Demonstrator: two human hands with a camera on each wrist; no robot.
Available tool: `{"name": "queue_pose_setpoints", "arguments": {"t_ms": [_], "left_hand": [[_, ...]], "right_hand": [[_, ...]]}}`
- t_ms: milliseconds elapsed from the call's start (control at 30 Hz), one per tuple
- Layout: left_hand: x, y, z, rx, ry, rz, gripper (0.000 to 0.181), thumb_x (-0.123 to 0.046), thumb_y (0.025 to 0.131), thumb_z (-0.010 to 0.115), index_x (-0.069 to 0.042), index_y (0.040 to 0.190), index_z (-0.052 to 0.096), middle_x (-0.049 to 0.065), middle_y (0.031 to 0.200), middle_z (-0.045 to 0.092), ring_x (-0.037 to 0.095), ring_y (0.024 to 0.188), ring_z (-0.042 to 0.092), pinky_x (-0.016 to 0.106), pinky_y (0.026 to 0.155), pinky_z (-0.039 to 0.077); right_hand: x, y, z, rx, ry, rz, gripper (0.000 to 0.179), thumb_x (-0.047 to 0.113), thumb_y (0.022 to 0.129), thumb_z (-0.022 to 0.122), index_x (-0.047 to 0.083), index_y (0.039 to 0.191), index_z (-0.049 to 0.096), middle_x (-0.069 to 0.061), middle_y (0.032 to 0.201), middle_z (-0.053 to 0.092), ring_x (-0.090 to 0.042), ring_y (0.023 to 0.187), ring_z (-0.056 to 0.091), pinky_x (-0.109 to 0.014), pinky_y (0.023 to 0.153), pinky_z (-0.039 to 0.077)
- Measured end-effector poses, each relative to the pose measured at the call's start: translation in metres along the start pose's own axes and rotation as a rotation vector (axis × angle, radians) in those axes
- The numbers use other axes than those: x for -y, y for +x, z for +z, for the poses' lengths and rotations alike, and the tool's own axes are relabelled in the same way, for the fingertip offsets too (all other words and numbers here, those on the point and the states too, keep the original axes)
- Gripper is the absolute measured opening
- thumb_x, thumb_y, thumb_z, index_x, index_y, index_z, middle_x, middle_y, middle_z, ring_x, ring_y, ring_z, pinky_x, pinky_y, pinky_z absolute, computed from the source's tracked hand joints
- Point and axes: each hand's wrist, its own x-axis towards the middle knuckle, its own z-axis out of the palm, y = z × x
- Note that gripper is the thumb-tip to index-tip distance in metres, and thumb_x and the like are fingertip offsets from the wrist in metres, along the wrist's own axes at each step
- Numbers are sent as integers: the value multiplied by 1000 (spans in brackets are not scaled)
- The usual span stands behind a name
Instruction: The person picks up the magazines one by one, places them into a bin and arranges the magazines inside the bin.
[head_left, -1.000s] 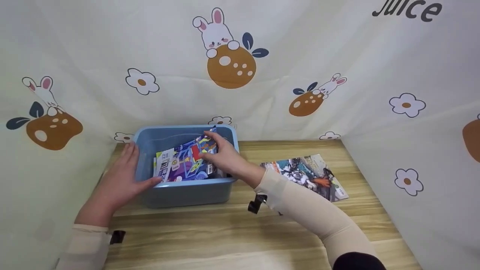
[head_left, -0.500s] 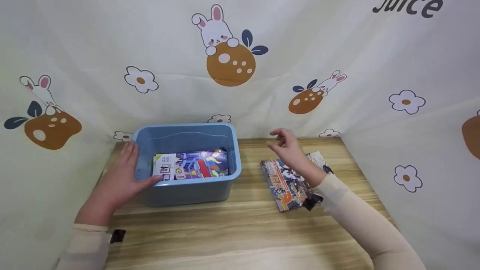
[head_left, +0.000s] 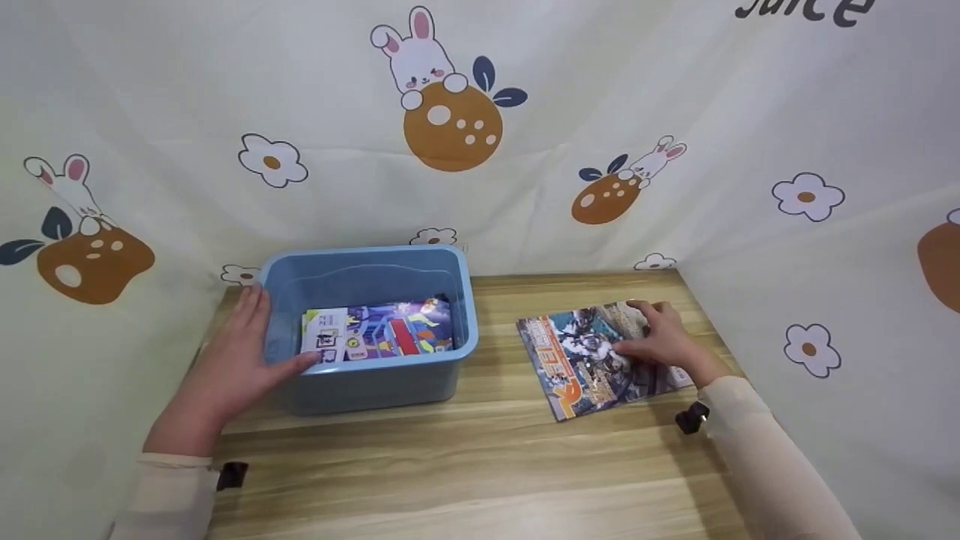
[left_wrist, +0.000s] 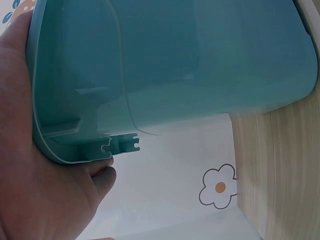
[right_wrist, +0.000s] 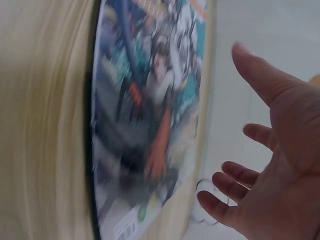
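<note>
The blue plastic bin (head_left: 375, 386) stands on the left of the table, and my left hand (head_left: 225, 367) grips its left rim. In the left wrist view, fingers (left_wrist: 104, 180) of that hand bend around the bin's edge. Several magazines or comic books (head_left: 405, 337), colourful and apparently stacked, lie flat inside; the lower ones are mostly hidden. To the right lies a glossy magazine (head_left: 592, 367) with printed figures on its cover. My right hand (head_left: 664, 341) is over its right part, thumb and fingers spread; the right wrist view shows the hand (right_wrist: 280, 155) apart from the cover.
A wooden-patterned tabletop (head_left: 450, 465) carries the bin and the magazine. Pale fabric walls (head_left: 525, 202) printed with rabbits, oranges and flowers enclose it at the back and sides. The bin stands close to the back wall.
My right hand has come out of the bin and moved right to the loose magazine. The top magazine in the bin now lies flat. My left hand has stayed on the rim.
</note>
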Motion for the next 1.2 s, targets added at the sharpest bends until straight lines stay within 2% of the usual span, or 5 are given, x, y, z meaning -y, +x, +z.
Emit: {"name": "queue_pose_setpoints", "arguments": {"t_ms": [333,567,933,1033,1200], "left_hand": [[1,-2,-4,0,-18,-4,135,-81,92,70,7,173,7,30,182,1,50,168,-1,83,122,20],[1,-1,-4,10,-16,-9,135,-82,93,68,5,174,6,29,182,-1,49,168,-2,85,120,20],[1,-1,-1,8,-19,-3,134,-82,93,68,4,174,5,27,183,-2,49,169,-3,85,120,20],[1,-1,0,1,-16,1,133,-81,93,69,4,174,7,28,183,0,49,169,-2,85,120,20],[0,0,0,0,-15,3,134,-81,92,69,6,174,8,29,182,1,50,168,1,84,121,21]], "right_hand": [[-17,-1,-19,231,-75,142,130,49,87,95,-2,175,14,-55,158,16,-74,142,35,-78,118,37],[-19,8,-18,280,-121,156,130,43,82,100,4,176,18,-58,161,10,-74,140,41,-78,117,39],[-20,12,-18,307,-71,207,139,36,79,102,8,178,8,-57,164,-8,-77,151,16,-78,123,29],[-22,13,-18,306,-60,209,142,36,78,102,11,178,5,-55,166,-4,-75,152,21,-76,125,28],[-26,14,-16,296,-16,102,135,30,81,102,6,177,10,-45,171,19,-63,154,33,-69,128,30]]}}
